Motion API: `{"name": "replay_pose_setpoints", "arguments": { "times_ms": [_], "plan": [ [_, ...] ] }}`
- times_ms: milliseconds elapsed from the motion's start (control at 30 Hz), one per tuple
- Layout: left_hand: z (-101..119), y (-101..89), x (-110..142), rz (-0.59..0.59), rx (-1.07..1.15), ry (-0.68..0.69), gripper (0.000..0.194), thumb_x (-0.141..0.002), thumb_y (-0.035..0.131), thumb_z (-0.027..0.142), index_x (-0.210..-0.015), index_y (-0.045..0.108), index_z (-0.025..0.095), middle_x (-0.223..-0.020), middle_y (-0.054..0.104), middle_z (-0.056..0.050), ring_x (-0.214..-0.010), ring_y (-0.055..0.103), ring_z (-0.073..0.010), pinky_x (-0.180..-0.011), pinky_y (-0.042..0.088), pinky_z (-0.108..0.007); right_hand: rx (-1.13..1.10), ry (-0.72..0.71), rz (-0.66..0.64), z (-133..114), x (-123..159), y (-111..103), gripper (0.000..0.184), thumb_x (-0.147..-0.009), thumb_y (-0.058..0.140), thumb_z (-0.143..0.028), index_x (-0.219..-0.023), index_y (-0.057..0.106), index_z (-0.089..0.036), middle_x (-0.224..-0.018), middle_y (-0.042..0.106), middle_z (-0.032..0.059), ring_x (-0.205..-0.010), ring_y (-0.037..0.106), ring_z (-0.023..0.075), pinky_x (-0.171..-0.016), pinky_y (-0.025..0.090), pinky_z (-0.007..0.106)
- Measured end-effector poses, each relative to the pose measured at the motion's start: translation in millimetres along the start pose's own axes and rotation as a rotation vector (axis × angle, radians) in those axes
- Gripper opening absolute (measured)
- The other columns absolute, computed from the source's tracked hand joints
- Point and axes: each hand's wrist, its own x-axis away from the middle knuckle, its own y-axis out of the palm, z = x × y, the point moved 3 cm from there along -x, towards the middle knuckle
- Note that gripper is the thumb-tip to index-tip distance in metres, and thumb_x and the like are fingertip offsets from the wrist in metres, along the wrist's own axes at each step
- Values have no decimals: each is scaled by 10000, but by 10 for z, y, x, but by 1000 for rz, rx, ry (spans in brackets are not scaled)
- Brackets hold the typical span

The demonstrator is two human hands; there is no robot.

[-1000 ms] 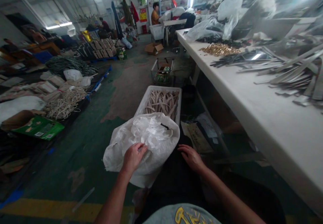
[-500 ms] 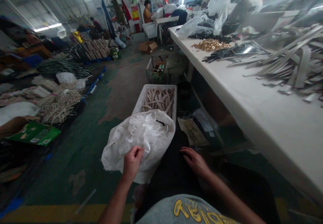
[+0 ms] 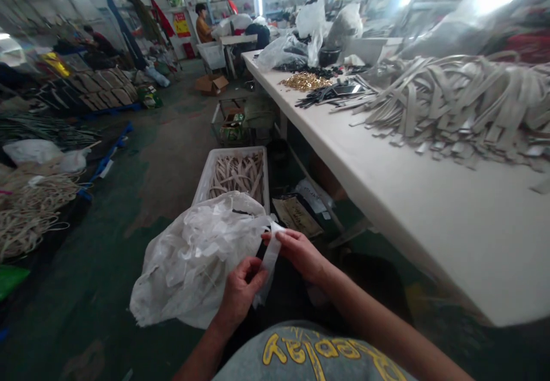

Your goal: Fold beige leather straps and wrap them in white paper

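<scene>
Both hands meet over my lap at a translucent white plastic strip [image 3: 272,248], which could be a narrow folded bag. My left hand [image 3: 241,289] pinches its lower part between thumb and fingers. Higher up, my right hand [image 3: 304,255] grips the other end near the top. Just left of them is a white woven sack [image 3: 148,295], its mouth full of crumpled clear plastic pieces [image 3: 193,243]. Behind the sack stands a white plastic crate [image 3: 201,177] holding beige straps [image 3: 238,175].
A long white table [image 3: 378,180] runs along my right, bearing a big heap of pale straps [image 3: 464,106], gold metal bits [image 3: 305,81] and dark strips [image 3: 318,95]. Cord bundles [image 3: 34,209] lie at left. A cardboard box [image 3: 211,85] and a seated person [image 3: 203,26] are farther back.
My right hand has lifted off my thigh and taken hold of the plastic strip. My left hand has drawn the strip rightward from the sack. The view has turned right.
</scene>
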Motion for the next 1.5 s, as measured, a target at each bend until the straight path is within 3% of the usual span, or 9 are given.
{"name": "replay_pose_setpoints", "arguments": {
  "times_ms": [333,633,800,867,967,1100,1300,1400,1500],
  "plan": [
    [-44,180,52,-285,52,-123,163,-763,669,267,-887,652,163,-820,676,-20,-769,600,-164,-709,452,-256,195,-101,38,-475,-156,-11,400,-754,710,-524,-900,757,-155,-828,716,57,-755,620,164,-728,459,276],
    [72,-155,-20,36,156,-154,248,-653,729,343,-736,556,185,-619,596,37,-579,553,-135,-598,456,-257,374,-118,-280,-690,-646,657,465,-762,678,-565,-883,733,-120,-819,681,32,-691,547,116,-686,410,238],
    [201,-407,68,143,33,-139,237,-668,726,362,-648,579,177,-551,615,14,-559,556,-140,-587,442,-252,427,-124,-662,-773,-683,1208,338,-868,609,-458,-977,725,-160,-954,693,13,-921,607,160,-809,444,248],
    [231,-451,91,165,55,-134,235,-654,737,369,-641,611,172,-545,615,12,-551,556,-140,-584,448,-256,439,-116,-726,-745,-773,1308,313,-875,612,-434,-995,720,-167,-969,696,11,-968,614,171,-825,460,252],
    [207,-443,99,155,134,-168,234,-637,753,367,-726,693,159,-568,625,15,-551,561,-133,-583,463,-254,535,-2,-622,-530,-1028,1194,329,-914,556,-421,-1054,696,-158,-926,699,27,-850,640,157,-697,490,228],
    [46,-363,131,90,330,-345,306,-603,807,366,-777,711,133,-604,655,-4,-545,578,-110,-569,477,-222,866,160,-252,-114,-1279,690,236,-928,524,-288,-895,701,-135,-757,656,25,-661,605,129,-591,483,225],
    [-112,-258,124,97,737,-551,362,-575,865,267,-830,632,157,-747,698,-7,-608,649,-110,-570,523,-201,1100,116,12,-23,-1021,102,196,-854,622,-279,-715,680,-154,-680,632,46,-744,609,188,-666,434,266],
    [-75,-181,53,85,734,-555,329,-625,836,255,-845,611,161,-751,698,-4,-625,664,-116,-575,530,-200,1137,115,45,-112,-752,0,399,-898,540,-476,-705,691,-161,-682,666,56,-695,614,179,-638,419,263],
    [-24,-61,-3,27,658,-514,327,-661,818,296,-873,611,158,-734,695,-6,-621,663,-115,-587,520,-195,1085,188,-86,-74,-516,46,539,-891,479,-587,-669,696,-147,-655,678,45,-570,592,144,-563,410,246]
  ]
}}
